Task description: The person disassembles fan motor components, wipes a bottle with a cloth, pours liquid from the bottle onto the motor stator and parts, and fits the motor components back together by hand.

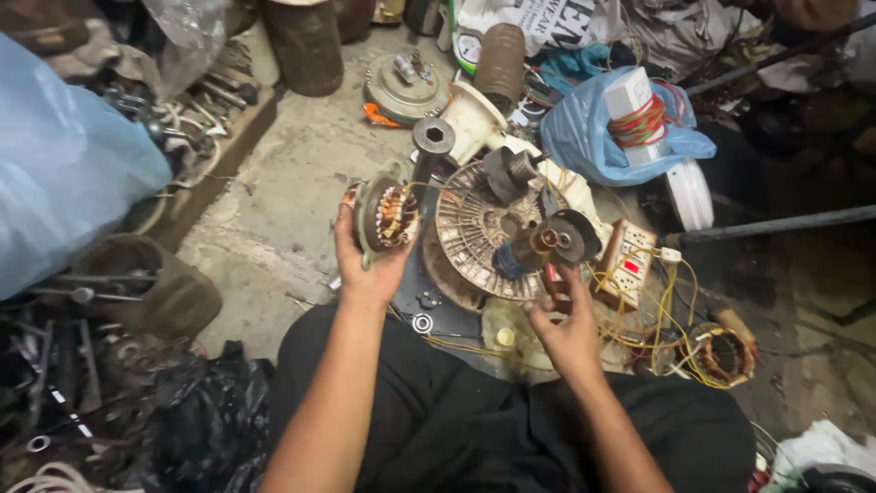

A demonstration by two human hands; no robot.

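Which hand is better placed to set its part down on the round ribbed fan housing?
Probably the right hand: its rotor hangs directly over the ribbed housing, while the left hand holds the wound stator beside its edge.

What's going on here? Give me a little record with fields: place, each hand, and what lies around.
Place: cluttered workshop floor of bare concrete
Left hand: holds up a motor stator with copper windings
Right hand: holds a rotor on a shaft
Between the hands: round finned motor plate
To the right: switch and socket board, yellow wires, blue plastic bag
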